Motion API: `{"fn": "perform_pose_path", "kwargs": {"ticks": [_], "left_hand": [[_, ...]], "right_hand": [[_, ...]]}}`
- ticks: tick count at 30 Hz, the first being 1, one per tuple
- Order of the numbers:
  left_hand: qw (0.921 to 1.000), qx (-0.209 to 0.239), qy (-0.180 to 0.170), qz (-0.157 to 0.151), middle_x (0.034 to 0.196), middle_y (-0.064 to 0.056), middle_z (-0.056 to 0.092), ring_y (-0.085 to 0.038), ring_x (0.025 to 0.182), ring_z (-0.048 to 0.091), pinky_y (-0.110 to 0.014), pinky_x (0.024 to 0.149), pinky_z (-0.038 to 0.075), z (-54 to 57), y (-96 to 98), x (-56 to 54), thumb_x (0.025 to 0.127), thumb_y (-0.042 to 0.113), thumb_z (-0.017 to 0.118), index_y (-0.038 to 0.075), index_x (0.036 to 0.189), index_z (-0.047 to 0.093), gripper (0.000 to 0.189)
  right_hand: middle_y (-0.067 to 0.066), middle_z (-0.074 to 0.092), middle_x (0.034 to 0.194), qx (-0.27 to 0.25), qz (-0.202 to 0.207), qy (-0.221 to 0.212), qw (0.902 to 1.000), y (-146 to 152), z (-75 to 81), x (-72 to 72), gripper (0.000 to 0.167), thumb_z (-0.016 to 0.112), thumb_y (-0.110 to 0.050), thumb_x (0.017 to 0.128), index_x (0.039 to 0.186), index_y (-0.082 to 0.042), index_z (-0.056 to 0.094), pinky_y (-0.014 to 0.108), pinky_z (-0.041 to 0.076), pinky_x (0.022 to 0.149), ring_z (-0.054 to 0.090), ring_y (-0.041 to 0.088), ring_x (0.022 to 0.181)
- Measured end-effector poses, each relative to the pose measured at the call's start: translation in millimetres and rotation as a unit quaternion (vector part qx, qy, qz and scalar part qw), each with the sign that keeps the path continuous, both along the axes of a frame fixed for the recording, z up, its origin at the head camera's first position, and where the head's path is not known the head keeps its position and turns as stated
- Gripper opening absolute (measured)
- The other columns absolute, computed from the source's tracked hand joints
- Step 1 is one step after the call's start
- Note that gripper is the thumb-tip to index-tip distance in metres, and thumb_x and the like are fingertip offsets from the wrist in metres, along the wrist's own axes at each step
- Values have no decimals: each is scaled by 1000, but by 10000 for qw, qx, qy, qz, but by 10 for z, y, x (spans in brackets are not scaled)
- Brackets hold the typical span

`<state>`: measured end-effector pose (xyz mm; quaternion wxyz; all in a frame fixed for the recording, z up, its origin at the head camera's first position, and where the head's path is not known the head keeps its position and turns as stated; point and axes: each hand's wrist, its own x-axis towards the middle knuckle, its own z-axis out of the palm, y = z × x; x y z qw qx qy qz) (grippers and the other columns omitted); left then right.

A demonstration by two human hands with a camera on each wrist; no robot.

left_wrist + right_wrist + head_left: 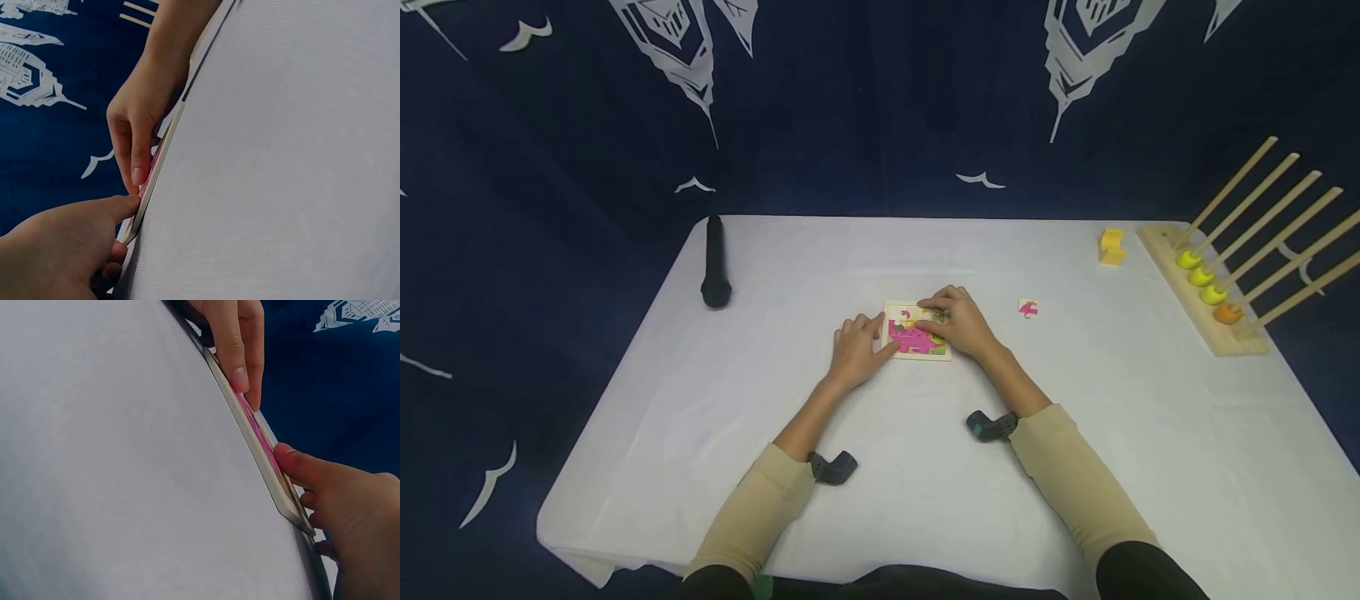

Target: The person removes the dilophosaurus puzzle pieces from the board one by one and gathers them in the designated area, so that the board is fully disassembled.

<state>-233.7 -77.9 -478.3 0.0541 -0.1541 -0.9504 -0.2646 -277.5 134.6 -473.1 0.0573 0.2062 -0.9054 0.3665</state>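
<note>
A small jigsaw puzzle (pixel 912 340) in a pale frame, showing a pink animal picture, lies flat on the white table between both hands. My left hand (pixel 853 348) holds its left side, the thumb on the lower left part and the fingers along the edge. Over the upper right part, my right hand (pixel 962 323) grips it, with thumb on the picture and fingers curled at the far edge; this hand hides part of the picture. In the right wrist view, the puzzle (pixel 259 440) shows edge-on with both thumbs on top. A loose pink-and-white puzzle piece (pixel 1028 308) lies to the right.
A black microphone-shaped object (pixel 716 262) lies at the table's back left. At the back right are a small yellow stand-like object (pixel 1112 247) and a wooden peg rack (pixel 1206 308) with yellow and orange beads. Dark patterned cloth (pixel 880 108) hangs behind the table.
</note>
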Motion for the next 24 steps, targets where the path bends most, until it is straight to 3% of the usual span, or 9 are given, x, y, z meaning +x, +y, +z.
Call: {"fn": "perform_pose_path", "kwargs": {"ticks": [9, 14, 20, 24], "left_hand": [[10000, 29, 22, 85, 81, 2, 44, -16, 78, 35, -31, 69, 28, -5, 12, -14, 85, 41, 62, 1, 133, 47, 64], [9990, -135, 70, 431, 81, -1, 47, -18, 77, 37, -33, 70, 29, 14, 78, -35, 85, 45, 61, 2, 134, 46, 67], [9951, -205, 205, 948, 94, -8, 55, -21, 83, 42, -35, 74, 30, 11, 200, -63, 85, 52, 56, 5, 132, 49, 67], [9924, -415, 386, 1091, 92, -8, 55, -22, 81, 43, -35, 73, 31, -4, 241, -59, 82, 56, 59, 7, 132, 51, 70]], "right_hand": [[5, 54, 100, -45, 89, 135, 9999, 9, -17, -12, 39, 74, -31, 78, 108, -7, 68, 36, 38, 81, 44, 20, 93], [6, 55, 100, -128, 164, 230, 9995, -3, -20, -30, 37, 74, -29, 78, 107, -6, 69, 35, 37, 78, 44, 21, 91], [8, 56, 99, -246, 211, 274, 9991, 4, -25, -35, 34, 74, -25, 79, 105, -4, 69, 34, 38, 74, 46, 22, 88], [6, 56, 99, -223, 209, 260, 9992, 17, -41, -34, 35, 74, -26, 79, 105, -5, 69, 34, 40, 74, 46, 21, 88]]}}
